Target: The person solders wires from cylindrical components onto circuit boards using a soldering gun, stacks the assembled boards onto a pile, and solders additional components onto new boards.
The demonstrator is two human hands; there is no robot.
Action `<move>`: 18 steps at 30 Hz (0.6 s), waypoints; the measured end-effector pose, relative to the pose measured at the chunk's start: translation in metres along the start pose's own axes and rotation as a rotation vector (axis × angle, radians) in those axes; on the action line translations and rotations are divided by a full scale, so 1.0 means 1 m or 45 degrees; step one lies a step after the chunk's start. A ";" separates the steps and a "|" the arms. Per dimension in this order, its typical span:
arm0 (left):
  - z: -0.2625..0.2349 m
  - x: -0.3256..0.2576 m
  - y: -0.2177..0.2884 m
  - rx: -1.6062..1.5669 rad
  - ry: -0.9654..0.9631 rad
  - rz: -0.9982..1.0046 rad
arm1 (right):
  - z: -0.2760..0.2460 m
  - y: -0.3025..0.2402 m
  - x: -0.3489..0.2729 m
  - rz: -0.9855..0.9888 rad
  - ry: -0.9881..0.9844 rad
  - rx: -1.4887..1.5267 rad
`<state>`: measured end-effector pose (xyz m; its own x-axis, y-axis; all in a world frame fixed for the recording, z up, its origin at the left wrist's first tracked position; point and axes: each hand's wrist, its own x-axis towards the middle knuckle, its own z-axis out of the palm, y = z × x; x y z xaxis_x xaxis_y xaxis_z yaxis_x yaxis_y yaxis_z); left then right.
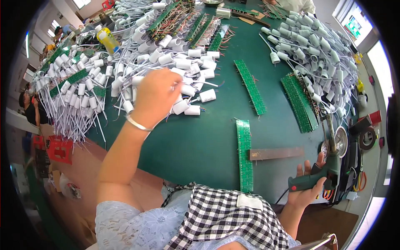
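Left hand [156, 93] stretched out toward 11 o'clock over the green table [196, 146], fingers curled down into the pile of white lamp sockets [183, 62] with thin white leads; grasping at the sockets under the palm, though exactly which one cannot be told, fingertips being hidden. Silver bangle [137, 123] on that wrist. Loose sockets just beside the hand at 3 o'clock, 1 of them [207, 96] lying apart with its wire ends bared.

Right hand [309, 183] low at 4 o'clock, near the table edge, clenched around the green handle of a soldering gun [323, 175], metal barrel pointing up toward 12 o'clock. Round metal stand [338, 142] touching or just behind the barrel tip; cannot tell which.

Long green circuit strip [244, 154] lying straight at 6 o'clock between the 2 hands, with a flat brown metal bar [277, 153] across its right side. A second green strip [250, 86] slanted at 1 o'clock. Stack of wider green boards [300, 104] at 3 o'clock, partly under a second heap of white sockets [316, 46]. More green strips [200, 29] tangled among sockets at 12 o'clock. Yellow bottle [107, 40] at 10 o'clock. Checked apron [225, 216] at the lower edge.
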<state>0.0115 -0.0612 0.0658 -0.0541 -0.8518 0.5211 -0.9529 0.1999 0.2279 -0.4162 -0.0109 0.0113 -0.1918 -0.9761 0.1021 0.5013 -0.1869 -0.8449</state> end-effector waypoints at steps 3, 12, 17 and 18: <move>0.047 0.016 0.019 0.195 -0.296 0.162 | 0.002 0.002 0.002 -0.004 -0.029 0.018; 0.071 0.020 0.060 -0.318 -0.248 0.412 | -0.011 0.003 0.004 0.017 0.088 -0.060; 0.059 -0.042 0.112 -0.491 -0.773 0.183 | -0.003 0.013 0.015 0.154 -0.073 -0.130; 0.060 -0.047 0.109 -0.429 -0.765 0.111 | -0.003 0.013 0.015 0.156 -0.066 -0.136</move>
<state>-0.1080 -0.0282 0.0163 -0.3750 -0.9267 0.0254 -0.7982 0.3367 0.4995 -0.4154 -0.0275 0.0004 -0.0893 -0.9958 0.0200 0.4254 -0.0563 -0.9032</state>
